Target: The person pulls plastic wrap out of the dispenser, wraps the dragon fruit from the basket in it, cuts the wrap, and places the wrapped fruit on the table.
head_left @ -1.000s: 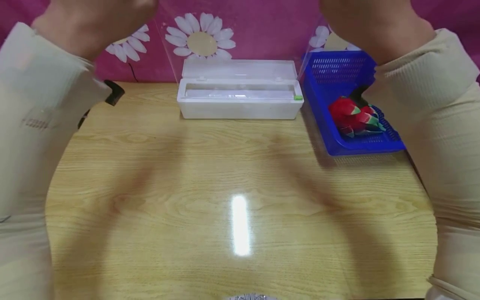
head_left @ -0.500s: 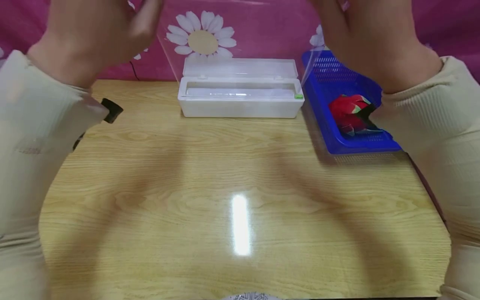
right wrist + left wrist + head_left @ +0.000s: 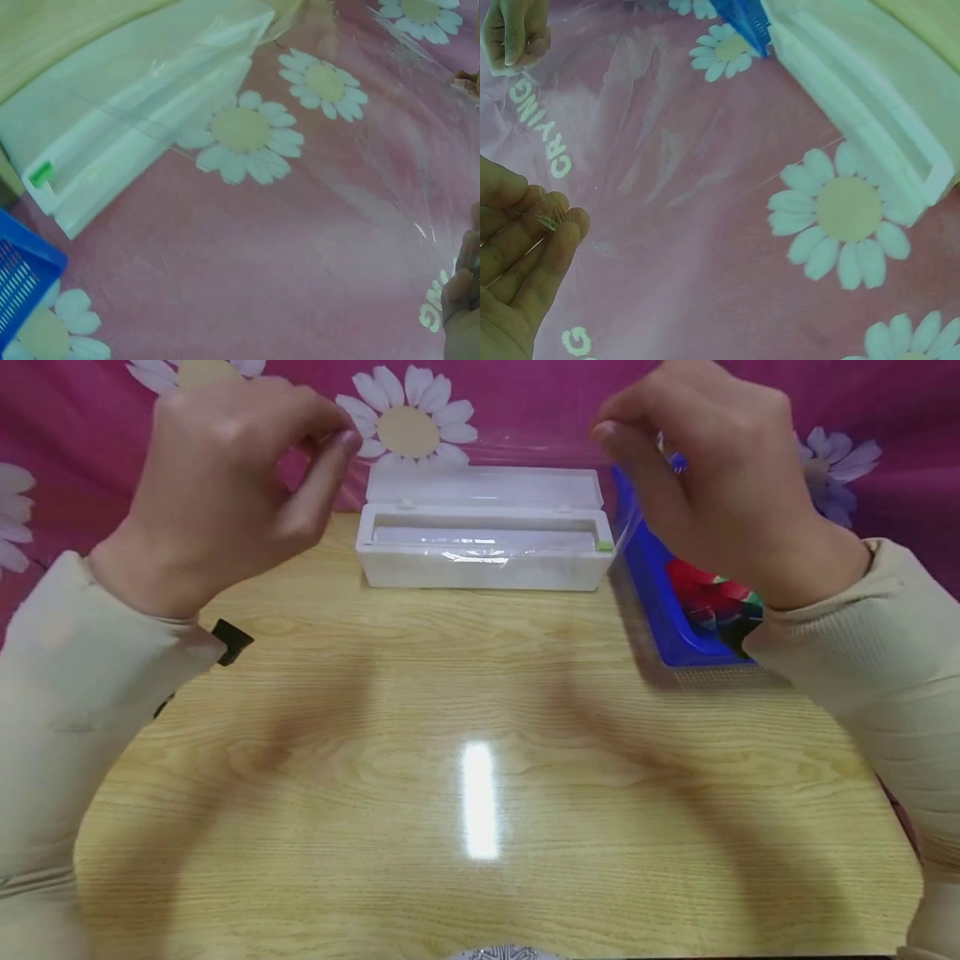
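Note:
A clear sheet of cling film (image 3: pixel 480 468) stretches up from the open white dispenser box (image 3: pixel 480 550) at the back of the wooden table (image 3: pixel 480 735). My left hand (image 3: pixel 341 443) pinches the film's upper left corner, and my right hand (image 3: pixel 607 433) pinches its upper right corner. Both hands hover above and in front of the box. In the left wrist view, the left hand's fingertips (image 3: pixel 555 221) nip the crinkled film (image 3: pixel 667 150). In the right wrist view the film (image 3: pixel 375 180) runs to the box (image 3: pixel 127 127), and the right fingers (image 3: pixel 461 300) show at the edge.
A blue plastic basket (image 3: pixel 660 627) to the right of the box holds a red dragon fruit (image 3: pixel 708 593), partly hidden by my right wrist. A small black object (image 3: pixel 231 640) lies at the table's left edge. A pink daisy-print cloth (image 3: pixel 525 393) hangs behind.
Both hands have come down from the top of the view and drawn slightly inward. The film's top edge has sunk with them toward the box.

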Tool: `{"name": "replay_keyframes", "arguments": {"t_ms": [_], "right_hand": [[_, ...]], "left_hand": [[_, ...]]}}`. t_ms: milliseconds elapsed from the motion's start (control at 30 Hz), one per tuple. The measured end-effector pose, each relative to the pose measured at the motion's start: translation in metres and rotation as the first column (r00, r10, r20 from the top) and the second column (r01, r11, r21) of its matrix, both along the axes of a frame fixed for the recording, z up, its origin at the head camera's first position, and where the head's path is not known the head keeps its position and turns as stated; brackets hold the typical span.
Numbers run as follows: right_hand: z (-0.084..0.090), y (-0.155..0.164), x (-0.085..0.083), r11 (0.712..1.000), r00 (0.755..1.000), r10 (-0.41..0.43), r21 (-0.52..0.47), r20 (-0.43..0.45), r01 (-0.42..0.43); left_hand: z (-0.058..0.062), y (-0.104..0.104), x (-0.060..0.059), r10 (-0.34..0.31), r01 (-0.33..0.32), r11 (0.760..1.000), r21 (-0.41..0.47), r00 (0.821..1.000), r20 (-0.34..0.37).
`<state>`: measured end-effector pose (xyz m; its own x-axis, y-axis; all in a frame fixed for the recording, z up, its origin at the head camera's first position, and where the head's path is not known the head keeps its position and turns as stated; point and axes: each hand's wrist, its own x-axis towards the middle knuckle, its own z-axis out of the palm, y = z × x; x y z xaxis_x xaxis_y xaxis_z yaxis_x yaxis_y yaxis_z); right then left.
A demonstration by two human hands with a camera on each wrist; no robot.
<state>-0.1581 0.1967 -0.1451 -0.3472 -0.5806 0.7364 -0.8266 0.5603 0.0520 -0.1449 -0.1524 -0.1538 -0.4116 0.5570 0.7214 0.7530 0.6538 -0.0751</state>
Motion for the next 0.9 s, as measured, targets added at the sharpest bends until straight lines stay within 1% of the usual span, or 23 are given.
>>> {"name": "replay_keyframes", "arguments": {"t_ms": [33, 100, 200, 267, 333, 500, 633, 767, 900], "right_hand": [[-0.003, 0.000, 0.001, 1.000, 1.000, 0.008, -0.008, 0.013, -0.007], [-0.011, -0.001, 0.004, 0.999, 0.999, 0.032, -0.018, 0.039, -0.032], [-0.023, -0.001, 0.009, 0.998, 0.995, 0.054, -0.022, 0.080, -0.053], [-0.031, -0.001, 0.012, 0.998, 0.992, 0.061, -0.028, 0.112, -0.058], [-0.038, -0.001, 0.015, 0.999, 0.987, 0.051, -0.009, 0.150, -0.050], [-0.057, 0.001, 0.017, 0.997, 0.973, 0.044, 0.048, 0.228, -0.056], [-0.073, 0.002, 0.018, 0.995, 0.964, 0.055, 0.067, 0.260, -0.074], [-0.088, 0.001, 0.021, 0.993, 0.952, 0.058, 0.077, 0.301, -0.085], [-0.105, 0.000, 0.027, 0.991, 0.930, 0.057, 0.089, 0.363, -0.095]], "left_hand": [[-0.003, 0.001, 0.003, -0.003, 0.003, 1.000, 0.007, 1.000, 0.021], [-0.010, 0.002, 0.006, -0.025, 0.022, 0.999, 0.048, 0.997, 0.070], [-0.023, 0.004, 0.010, -0.059, 0.051, 0.996, 0.069, 0.991, 0.122], [-0.031, 0.004, 0.011, -0.072, 0.067, 0.997, 0.042, 0.989, 0.133], [-0.040, 0.004, 0.011, -0.075, 0.073, 0.997, 0.020, 0.988, 0.136], [-0.059, 0.006, 0.015, -0.078, 0.075, 0.997, 0.024, 0.986, 0.148], [-0.074, 0.006, 0.020, -0.095, 0.088, 0.995, 0.051, 0.981, 0.172], [-0.089, 0.005, 0.025, -0.104, 0.095, 0.994, 0.058, 0.973, 0.204], [-0.104, 0.005, 0.032, -0.104, 0.095, 0.994, 0.047, 0.962, 0.253]]}}
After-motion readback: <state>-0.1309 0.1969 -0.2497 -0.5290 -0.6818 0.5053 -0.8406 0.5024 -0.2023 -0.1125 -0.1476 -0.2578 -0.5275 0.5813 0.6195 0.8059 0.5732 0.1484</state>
